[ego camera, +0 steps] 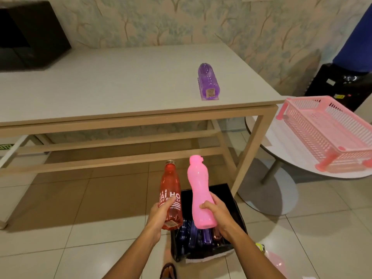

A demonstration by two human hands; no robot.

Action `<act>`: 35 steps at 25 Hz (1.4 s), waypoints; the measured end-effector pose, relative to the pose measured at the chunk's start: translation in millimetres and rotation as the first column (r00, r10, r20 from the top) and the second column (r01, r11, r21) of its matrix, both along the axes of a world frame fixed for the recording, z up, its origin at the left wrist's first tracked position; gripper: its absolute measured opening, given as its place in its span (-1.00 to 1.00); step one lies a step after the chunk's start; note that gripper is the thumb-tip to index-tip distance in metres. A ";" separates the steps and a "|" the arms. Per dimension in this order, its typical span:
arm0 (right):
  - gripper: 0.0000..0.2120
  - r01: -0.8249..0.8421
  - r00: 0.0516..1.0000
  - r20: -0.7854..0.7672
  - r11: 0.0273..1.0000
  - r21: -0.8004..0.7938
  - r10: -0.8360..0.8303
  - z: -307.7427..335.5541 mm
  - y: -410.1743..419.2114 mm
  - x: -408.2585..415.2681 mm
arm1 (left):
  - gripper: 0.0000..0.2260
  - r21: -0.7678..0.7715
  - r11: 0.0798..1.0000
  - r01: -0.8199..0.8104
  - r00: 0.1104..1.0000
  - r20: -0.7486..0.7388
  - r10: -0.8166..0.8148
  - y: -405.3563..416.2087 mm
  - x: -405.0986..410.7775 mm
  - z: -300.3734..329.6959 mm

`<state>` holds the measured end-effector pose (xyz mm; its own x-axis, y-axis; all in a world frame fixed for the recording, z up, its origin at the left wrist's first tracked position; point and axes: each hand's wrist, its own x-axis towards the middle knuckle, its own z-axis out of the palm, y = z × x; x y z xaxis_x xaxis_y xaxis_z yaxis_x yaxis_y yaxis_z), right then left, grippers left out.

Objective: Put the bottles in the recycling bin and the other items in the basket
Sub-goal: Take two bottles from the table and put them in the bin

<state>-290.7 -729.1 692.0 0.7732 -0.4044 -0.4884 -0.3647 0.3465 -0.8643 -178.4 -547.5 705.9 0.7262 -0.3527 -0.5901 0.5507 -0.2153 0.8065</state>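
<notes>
My left hand (159, 215) grips a red transparent bottle (170, 190) with white lettering, neck pointing up and away. My right hand (218, 215) grips a pink opaque bottle (199, 190) near its base. Both bottles hang above a black recycling bin (229, 200) on the floor, which holds several purple and clear bottles (194, 234). A purple bottle (208, 81) lies on its side on the white table (100, 87). A pink slatted basket (326, 133) sits on a round side table (281, 146) at the right.
A black box (30, 35) stands at the table's back left corner. A black water dispenser (342, 83) with a blue jug stands at the far right. A pink object (275, 262) lies on the tiled floor near the bin. My sandalled foot (168, 270) is below.
</notes>
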 end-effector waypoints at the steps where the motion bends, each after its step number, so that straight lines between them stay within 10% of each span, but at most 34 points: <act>1: -0.37 -0.018 0.999 -0.050 1.000 0.012 0.019 -6.3 1.2 -0.5 | -0.59 0.021 0.999 0.044 0.998 -0.039 -0.043 0.6 3.1 -7.2; 15: -0.45 0.275 0.836 -0.526 0.949 0.152 -0.158 -93.1 10.7 -1.2 | -0.50 0.230 0.915 0.332 0.919 -0.298 -0.259 -16.7 52.9 -113.2; 24: -0.46 0.283 0.808 -0.584 0.921 0.267 -0.079 -142.3 -25.3 -35.3 | -0.36 0.358 0.875 0.325 0.919 -0.339 -0.203 -60.0 18.3 -167.9; 31: -0.09 0.260 0.764 -0.640 0.947 0.190 -0.081 -237.8 -65.3 -19.8 | -0.67 0.403 0.851 0.337 0.905 -0.387 -0.175 -102.9 8.8 -244.7; 35: -0.27 0.261 0.704 -0.703 0.957 0.124 -0.101 -300.1 -80.1 -0.6 | -0.61 0.451 0.844 0.291 0.916 -0.387 -0.109 -117.5 13.3 -310.2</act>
